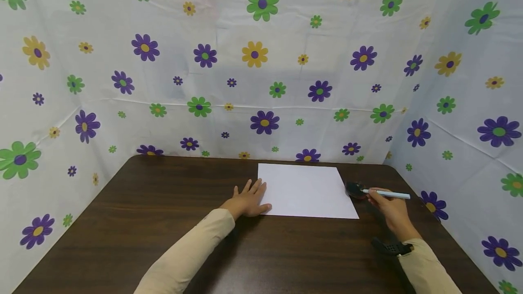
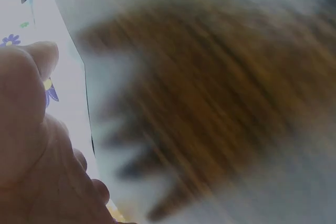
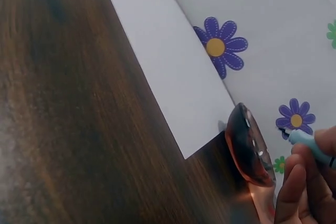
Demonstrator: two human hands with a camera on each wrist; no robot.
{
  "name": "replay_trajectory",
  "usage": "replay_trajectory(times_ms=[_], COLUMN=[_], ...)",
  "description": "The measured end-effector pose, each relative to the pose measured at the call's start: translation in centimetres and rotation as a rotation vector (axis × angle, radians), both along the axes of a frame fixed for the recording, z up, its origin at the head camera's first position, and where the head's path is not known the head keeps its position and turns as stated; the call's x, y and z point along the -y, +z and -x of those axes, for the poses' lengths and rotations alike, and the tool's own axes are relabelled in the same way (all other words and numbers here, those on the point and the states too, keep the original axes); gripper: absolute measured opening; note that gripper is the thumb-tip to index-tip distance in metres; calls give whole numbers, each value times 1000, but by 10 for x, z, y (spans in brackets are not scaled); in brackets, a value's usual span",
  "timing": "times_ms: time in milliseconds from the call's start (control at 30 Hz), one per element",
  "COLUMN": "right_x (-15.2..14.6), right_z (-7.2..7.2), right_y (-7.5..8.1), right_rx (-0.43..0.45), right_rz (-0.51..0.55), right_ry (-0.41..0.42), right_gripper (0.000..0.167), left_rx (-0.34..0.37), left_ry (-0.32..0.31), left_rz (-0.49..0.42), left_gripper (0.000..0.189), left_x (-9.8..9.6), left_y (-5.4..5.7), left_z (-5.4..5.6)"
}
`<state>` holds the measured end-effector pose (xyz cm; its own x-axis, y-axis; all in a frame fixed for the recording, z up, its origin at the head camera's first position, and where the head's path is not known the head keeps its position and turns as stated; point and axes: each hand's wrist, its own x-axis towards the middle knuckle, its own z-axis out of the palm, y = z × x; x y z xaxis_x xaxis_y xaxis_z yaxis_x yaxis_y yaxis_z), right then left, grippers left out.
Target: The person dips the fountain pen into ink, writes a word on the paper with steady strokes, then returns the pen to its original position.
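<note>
A blank white sheet of paper (image 1: 304, 192) lies on the dark wooden table. My left hand (image 1: 247, 199) rests with fingers spread over its left edge, thumb at the lower left corner. In the left wrist view that hand (image 2: 37, 140) shows close up at the left. To the right of the paper, my right hand (image 1: 388, 208) pinches a pale blue pen (image 1: 392, 193), its dark tip pointing left. Just beyond the tip sits a dark, shiny, rounded object (image 1: 354, 189), close to the paper's right edge. From the right wrist, this object (image 3: 244, 148) shows a reddish, see-through underside.
The brown table (image 1: 163, 203) extends around the paper. A white sheet of cloth with printed flowers (image 1: 229, 58) hangs behind the table and along both sides. A black watch (image 1: 392, 247) is on the right wrist.
</note>
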<state>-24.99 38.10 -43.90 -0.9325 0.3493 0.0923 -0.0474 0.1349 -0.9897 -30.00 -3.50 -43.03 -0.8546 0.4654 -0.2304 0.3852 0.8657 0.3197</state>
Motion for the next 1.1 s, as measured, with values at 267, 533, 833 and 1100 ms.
replay_trajectory(times_ms=[267,533,833,1100], right_x=[10,13,19,21], right_z=[11,16,21,27], right_y=[2,0,-1,-4], right_rx=[109,171,175,154], right_rz=[-254,-462,-541,-524], right_ry=[-150,-263,-266,-276], right_gripper=[41,35,31,31], left_rx=[29,19,3,12], left_ry=[8,6,11,21], left_rz=[33,55,45,49], left_gripper=[75,77,79,75], left_x=[-8,-10,-9,-10], left_y=[8,-14,-30,-7], left_z=[-5,7,18,0])
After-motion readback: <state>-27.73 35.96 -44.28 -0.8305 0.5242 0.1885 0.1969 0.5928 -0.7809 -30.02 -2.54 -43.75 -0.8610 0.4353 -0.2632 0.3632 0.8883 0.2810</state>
